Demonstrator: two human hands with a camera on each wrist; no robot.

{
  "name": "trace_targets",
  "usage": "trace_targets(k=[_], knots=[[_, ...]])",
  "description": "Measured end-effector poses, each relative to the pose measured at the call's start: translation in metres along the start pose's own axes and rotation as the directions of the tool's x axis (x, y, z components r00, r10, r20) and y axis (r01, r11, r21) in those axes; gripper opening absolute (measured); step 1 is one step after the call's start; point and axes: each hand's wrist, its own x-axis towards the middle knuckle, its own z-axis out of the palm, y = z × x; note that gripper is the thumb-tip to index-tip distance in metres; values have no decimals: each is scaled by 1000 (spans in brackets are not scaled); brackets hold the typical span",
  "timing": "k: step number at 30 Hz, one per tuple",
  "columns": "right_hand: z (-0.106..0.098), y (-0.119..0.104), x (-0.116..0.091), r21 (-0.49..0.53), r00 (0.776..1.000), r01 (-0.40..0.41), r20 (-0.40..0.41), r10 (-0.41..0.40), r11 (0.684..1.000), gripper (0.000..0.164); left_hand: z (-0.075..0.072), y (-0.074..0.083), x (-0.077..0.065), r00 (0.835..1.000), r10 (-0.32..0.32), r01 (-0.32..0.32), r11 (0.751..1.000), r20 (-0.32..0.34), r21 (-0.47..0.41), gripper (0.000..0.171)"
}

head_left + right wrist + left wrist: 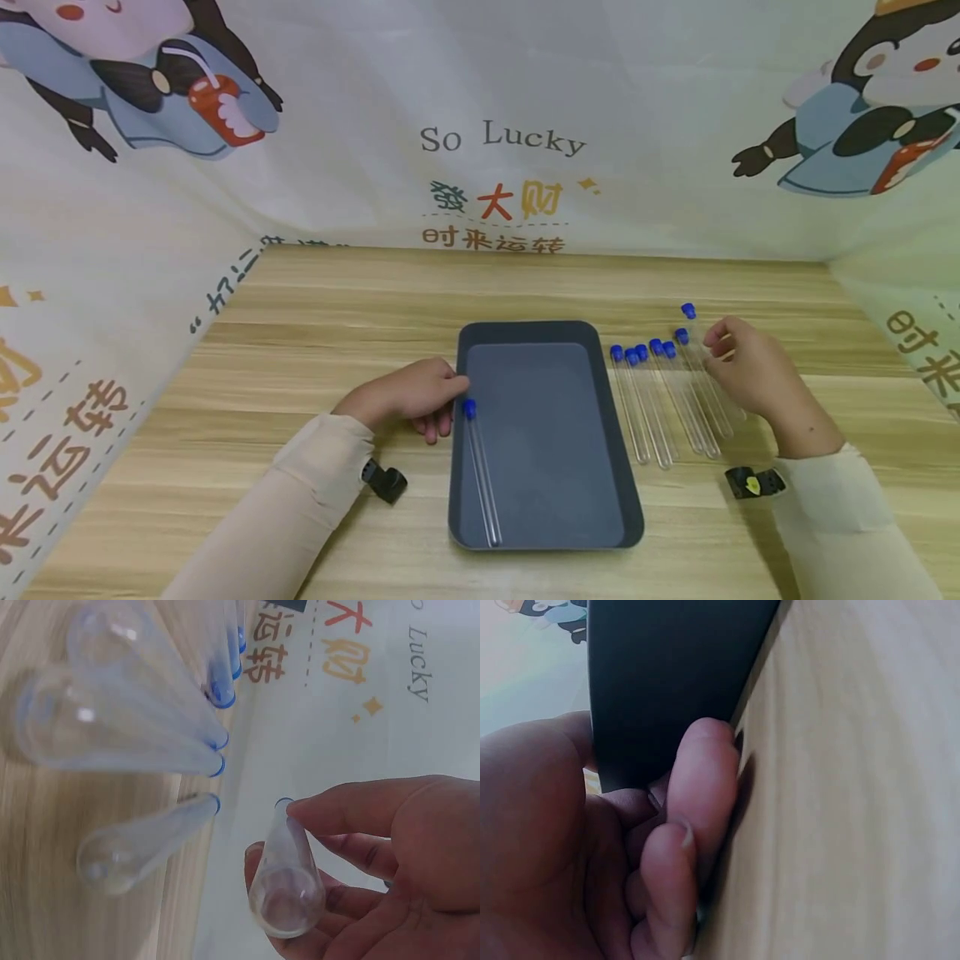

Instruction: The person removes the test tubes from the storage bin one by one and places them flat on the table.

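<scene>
My left hand [408, 392] grips the left side of a dark grey tray [547, 450], thumb at the rim and the other fingers below it along the outer wall. Inside the tray, a clear test tube [483, 483] with a blue cap lies lengthwise near the left wall. To the right of the tray, my right hand [750, 367] pinches another capped test tube [289, 904] between thumb and fingers. In the right wrist view its rounded end points toward the camera, and it is raised off the table. Its blue cap [688, 311] shows beyond the fingertips in the head view.
Several more blue-capped test tubes [662, 446] lie roughly side by side on the wooden table [360, 300], between the tray and my right hand. A printed cloth [637, 125] hangs behind the table and along both sides.
</scene>
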Motion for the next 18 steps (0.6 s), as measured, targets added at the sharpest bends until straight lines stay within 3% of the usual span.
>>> trace_targets(k=[18], knots=[[0,21,4,-15,996,-55,66,56,998,16,0,0,0,1000,15,-15,1000,0,9,50]])
